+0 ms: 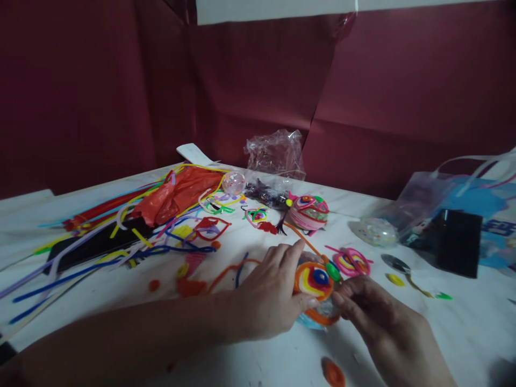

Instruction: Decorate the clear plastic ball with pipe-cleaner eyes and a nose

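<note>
A clear ball decorated with orange, yellow and red coils and a blue centre lies on the white table. My left hand grips its left side, thumb on the front and fingers over the back. At its right edge, beside a green oval, the thumb and index finger of my right hand are pinched together; what they hold, if anything, is too small to make out. An orange strip runs up from the ball's top. Just behind is a pink coiled piece.
A finished-looking pink ball stands farther back. Fuzzy coloured stems, a red plastic bag and a dark flat object lie left. Clear plastic wrap is behind; a black box stands right. An orange coil lies near the front.
</note>
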### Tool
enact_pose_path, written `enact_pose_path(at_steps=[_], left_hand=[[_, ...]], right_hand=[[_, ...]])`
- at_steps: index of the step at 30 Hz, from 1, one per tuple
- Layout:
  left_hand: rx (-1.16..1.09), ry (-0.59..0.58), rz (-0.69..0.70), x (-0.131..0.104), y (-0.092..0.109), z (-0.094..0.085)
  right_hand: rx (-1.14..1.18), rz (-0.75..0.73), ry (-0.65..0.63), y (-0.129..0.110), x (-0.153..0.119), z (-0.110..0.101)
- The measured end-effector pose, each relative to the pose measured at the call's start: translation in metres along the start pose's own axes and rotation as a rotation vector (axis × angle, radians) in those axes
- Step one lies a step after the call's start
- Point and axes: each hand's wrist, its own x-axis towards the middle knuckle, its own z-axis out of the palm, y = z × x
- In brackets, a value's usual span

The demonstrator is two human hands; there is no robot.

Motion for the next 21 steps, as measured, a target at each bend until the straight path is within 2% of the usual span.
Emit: enact_pose_path(at_steps=[6, 13, 21], left_hand=[[-0.033, 0.038, 0.030, 0.0004, -0.0033, 0.0025], [-0.042, 0.029, 0.023, 0.0002, -0.0043, 0.0046], [-0.035, 0.044, 0.034, 0.0028, -0.0054, 0.0034]], right_hand=[[-0.014, -0.011, 0.114, 0.0011, 0.0002, 0.0028], [-0.070, -0.087, 0.075, -0.0037, -0.0009, 0.0024], [-0.043, -0.042, 0.119, 0.0010, -0.0006, 0.0035]])
